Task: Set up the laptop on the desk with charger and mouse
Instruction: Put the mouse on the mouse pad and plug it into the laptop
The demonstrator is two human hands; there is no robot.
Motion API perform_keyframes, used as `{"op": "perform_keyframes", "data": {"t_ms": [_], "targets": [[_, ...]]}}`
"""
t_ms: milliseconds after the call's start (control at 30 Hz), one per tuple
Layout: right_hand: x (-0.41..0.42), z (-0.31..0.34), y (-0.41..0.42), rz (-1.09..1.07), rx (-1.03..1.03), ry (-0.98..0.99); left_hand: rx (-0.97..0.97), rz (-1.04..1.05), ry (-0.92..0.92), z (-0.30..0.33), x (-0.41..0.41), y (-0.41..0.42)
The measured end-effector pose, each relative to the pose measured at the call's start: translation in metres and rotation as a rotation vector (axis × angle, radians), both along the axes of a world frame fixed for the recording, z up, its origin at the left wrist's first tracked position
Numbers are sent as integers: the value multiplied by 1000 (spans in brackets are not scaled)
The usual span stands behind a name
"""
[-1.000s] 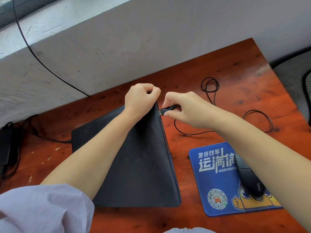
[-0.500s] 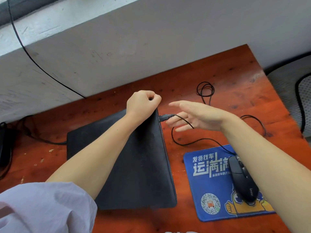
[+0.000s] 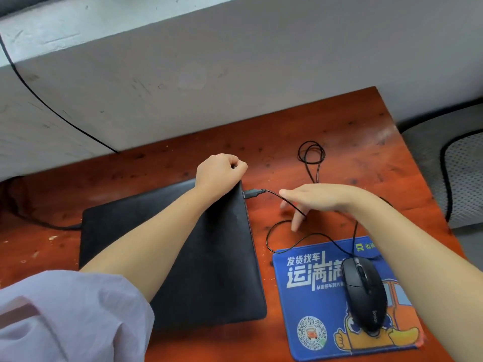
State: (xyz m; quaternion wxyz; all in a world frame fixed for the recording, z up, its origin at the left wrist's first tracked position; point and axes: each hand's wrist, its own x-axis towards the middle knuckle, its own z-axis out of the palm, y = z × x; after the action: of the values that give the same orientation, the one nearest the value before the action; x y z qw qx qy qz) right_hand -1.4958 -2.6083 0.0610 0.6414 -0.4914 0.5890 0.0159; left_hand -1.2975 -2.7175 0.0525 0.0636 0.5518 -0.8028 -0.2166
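Observation:
A closed black laptop (image 3: 214, 259) lies on the red-brown wooden desk (image 3: 347, 131). My left hand (image 3: 220, 171) is curled over its far right corner, gripping it. A black USB plug (image 3: 252, 193) sits in the laptop's right side; its thin cable (image 3: 311, 163) loops across the desk to a black mouse (image 3: 364, 293) on a blue mouse pad (image 3: 313, 304). My right hand (image 3: 311, 202) hovers open just right of the plug, fingers spread above the cable. A thicker black charger cable (image 3: 57, 226) meets the laptop's left side.
A grey-white wall with a ledge (image 3: 183, 74) rises directly behind the desk, with a black wire (image 3: 52, 111) running down it. The desk's right edge drops to a grey floor with a mesh chair seat (image 3: 465, 176).
My right hand has let go of the USB plug, opened, and drawn back to the right. The plug stays in the laptop's side. My left hand keeps its hold on the corner.

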Motion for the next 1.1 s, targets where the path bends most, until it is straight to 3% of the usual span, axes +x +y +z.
{"op": "perform_keyframes", "data": {"t_ms": [100, 267, 567, 667, 800, 967, 1100], "targets": [[-14, 2, 2, 36, -81, 141, 18, 15, -34, -12, -2, -5], [-25, -14, 1, -51, -403, 274, 20, 34, -103, -31, -6, -3], [-21, -29, 5, -223, -498, 313, -16, 100, -79, -32, -13, 6], [-15, -25, 9, -265, -501, 340, -61, 30, -114, -24, -12, 11], [-5, -16, 20, -319, -535, 430, -24, 45, 42, 10, 4, 11], [14, 12, 39, -362, -688, 554, -16, -80, 71, 42, 36, 36], [39, 26, 82, -404, -684, 617, -13, -235, 64, 47, 49, 76]]}}
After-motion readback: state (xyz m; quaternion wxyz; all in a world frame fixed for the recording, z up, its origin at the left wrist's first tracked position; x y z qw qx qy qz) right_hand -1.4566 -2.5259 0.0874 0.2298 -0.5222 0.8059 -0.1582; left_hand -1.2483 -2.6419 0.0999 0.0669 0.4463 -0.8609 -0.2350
